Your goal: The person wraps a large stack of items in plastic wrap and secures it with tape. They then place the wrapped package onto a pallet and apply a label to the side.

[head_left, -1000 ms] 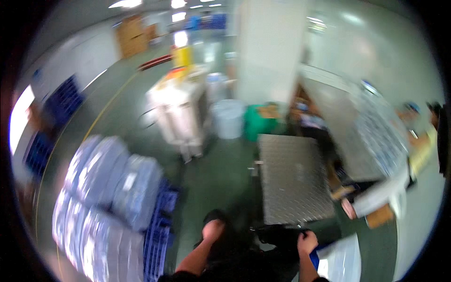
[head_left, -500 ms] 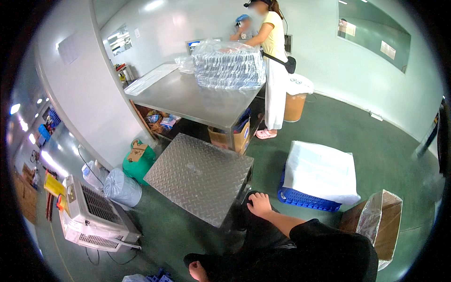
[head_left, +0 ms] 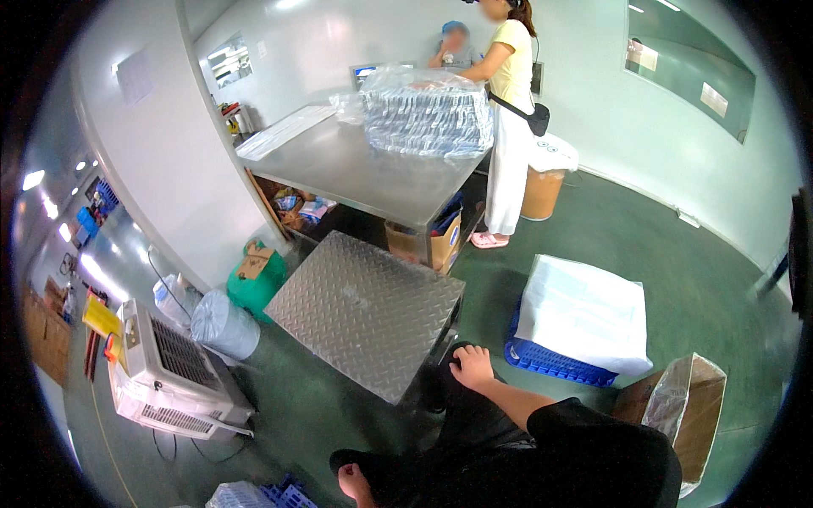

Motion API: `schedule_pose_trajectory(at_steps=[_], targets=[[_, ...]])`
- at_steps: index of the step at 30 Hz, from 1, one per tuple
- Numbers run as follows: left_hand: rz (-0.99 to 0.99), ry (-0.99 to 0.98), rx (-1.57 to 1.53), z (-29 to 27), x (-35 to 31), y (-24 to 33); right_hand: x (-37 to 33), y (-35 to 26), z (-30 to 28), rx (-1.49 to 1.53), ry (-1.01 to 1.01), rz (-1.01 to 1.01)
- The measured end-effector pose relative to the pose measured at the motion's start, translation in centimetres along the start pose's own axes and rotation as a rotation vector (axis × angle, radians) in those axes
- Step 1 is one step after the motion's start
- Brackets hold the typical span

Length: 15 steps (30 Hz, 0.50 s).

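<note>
My right hand (head_left: 473, 367) rests on my dark-trousered right knee with its fingers laid out over it and nothing in them. Beside my left knee, near the lower edge, my left hand (head_left: 353, 482) lies with curled fingers; no object shows in it. Just ahead of my knees stands a low metal platform (head_left: 364, 313) with a diamond-tread top, and neither hand touches it. To the right of my right hand, a white sheet (head_left: 580, 313) covers a blue plastic basket (head_left: 559, 366) on the floor.
A steel table (head_left: 339, 173) bears a large plastic-wrapped stack (head_left: 428, 118); a co-worker (head_left: 512, 110) has a hand at it, another person (head_left: 457, 52) is behind. An open carton (head_left: 690, 415) stands right. An air cooler (head_left: 174, 372), grey bin (head_left: 224, 326) and green container (head_left: 257, 284) stand left.
My view has turned slightly to the left, so the surroundings sit a little farther right in the picture. Both my hands keep their places on my legs.
</note>
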<state>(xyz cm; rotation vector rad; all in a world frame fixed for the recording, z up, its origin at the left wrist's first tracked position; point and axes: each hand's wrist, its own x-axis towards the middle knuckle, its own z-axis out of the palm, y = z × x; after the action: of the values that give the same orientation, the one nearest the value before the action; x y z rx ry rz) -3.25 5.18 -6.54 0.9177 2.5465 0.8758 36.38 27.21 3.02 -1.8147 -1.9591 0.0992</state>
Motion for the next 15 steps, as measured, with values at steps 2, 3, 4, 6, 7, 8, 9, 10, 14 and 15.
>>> schedule_pose_trajectory(at_steps=[2,3,4,6,7,8,9,10,14,15], targets=[[0.023,0.016,-0.002,-0.1,0.1,-0.6,0.1,-0.4,0.1,-0.008,-0.002,-0.006],[0.019,0.013,0.023,-0.1,0.0,-0.5,0.0,-0.2,0.0,-0.019,-0.006,-0.003],[0.015,0.010,0.048,-0.1,-0.2,-0.4,-0.1,-0.1,0.0,-0.018,-0.005,-0.001],[0.022,-0.006,-0.010,-0.2,-0.1,-0.2,-0.1,-0.1,0.0,-0.013,-0.002,-0.001],[0.026,-0.012,-0.040,-0.3,-0.2,-0.2,-0.1,-0.2,0.0,-0.009,0.000,0.001],[0.010,-0.008,-0.013,-0.4,-0.3,-0.3,-0.1,-0.2,0.0,-0.005,0.002,0.002],[-0.005,-0.005,0.011,-0.4,-0.5,0.1,0.0,-0.2,0.0,-0.002,0.005,0.003],[-0.021,-0.002,0.036,-0.6,-0.6,0.5,0.0,-0.2,0.0,0.000,-0.023,0.014],[0.000,-0.004,0.045,-1.1,-0.8,1.4,0.1,-0.2,-0.2,0.003,-0.083,0.037],[-0.005,-0.008,0.059,-1.1,-0.7,1.4,0.0,-0.2,-0.2,0.002,-0.085,0.037]])
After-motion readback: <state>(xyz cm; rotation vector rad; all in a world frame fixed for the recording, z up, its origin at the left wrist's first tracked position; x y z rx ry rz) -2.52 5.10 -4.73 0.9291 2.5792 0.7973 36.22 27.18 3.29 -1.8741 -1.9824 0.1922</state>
